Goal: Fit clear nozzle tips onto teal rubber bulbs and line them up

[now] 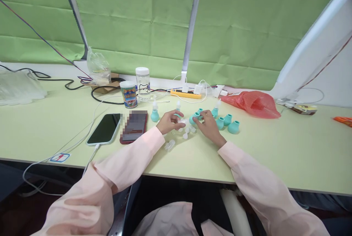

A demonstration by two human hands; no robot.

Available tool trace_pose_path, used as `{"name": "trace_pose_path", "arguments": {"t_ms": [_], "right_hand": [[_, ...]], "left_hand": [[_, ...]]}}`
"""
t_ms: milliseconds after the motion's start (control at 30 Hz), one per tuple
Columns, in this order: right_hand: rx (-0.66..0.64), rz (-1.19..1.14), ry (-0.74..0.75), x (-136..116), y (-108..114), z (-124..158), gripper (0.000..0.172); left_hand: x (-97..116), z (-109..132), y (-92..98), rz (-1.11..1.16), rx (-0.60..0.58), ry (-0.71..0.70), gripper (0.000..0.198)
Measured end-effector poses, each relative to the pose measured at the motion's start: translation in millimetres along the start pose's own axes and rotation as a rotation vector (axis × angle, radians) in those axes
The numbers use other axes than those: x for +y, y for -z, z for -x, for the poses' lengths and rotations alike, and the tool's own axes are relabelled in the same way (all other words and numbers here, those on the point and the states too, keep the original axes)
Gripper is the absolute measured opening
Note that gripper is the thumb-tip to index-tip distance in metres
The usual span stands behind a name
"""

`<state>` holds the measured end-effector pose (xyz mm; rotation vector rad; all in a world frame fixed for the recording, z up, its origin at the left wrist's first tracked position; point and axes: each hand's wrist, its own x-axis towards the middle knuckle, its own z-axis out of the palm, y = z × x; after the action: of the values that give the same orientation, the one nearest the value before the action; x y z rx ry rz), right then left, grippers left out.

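Between the fingers of my left hand (169,122) is a small clear plastic tube (182,121). My right hand (209,127) grips a teal rubber bulb (194,118) by its side, its open mouth tilted up. The tube and the bulb are close together but apart. Below my hands lie small translucent plastic pieces (186,135) and a clear plastic cylinder (169,145). Several loose teal bulbs stand to the right, among them a bulb (233,127) at the end. A bulb with a clear nozzle (154,114) stands left of my left hand; others like it stand behind both hands.
Two phones, a white-edged one (105,129) and a red-cased one (134,126), lie on the left. Behind them stand a printed tub (129,94) and a white-lidded jar (143,83). A yellow power strip (187,94) with cables and a red plastic bag (254,104) line the back.
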<state>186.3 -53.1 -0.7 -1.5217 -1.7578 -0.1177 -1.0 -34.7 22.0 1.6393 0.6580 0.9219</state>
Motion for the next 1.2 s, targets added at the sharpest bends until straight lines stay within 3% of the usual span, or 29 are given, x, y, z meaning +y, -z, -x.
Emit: {"name": "trace_pose_path", "arguments": {"t_ms": [67,167,500,933,1200], "right_hand": [[0.108,-0.134,0.046,-7,4,1,0.024],[0.157,-0.278,0.090,-16,11,3,0.022],[0.047,-0.408,0.164,-22,19,5,0.028],[0.044,-0.341,0.395,-25,13,13,0.019],[0.064,-0.179,0.591,-21,5,15,0.023]], "left_hand": [[0,0,1.1,-0.015,0.049,-0.021,0.037],[2,0,1.9,-0.028,0.099,-0.062,0.036],[6,1,-1.0,0.038,0.053,-0.031,0.043],[6,1,6.3,0.051,-0.154,0.057,0.035],[15,5,9.0,0.013,-0.197,0.152,0.032]]}}
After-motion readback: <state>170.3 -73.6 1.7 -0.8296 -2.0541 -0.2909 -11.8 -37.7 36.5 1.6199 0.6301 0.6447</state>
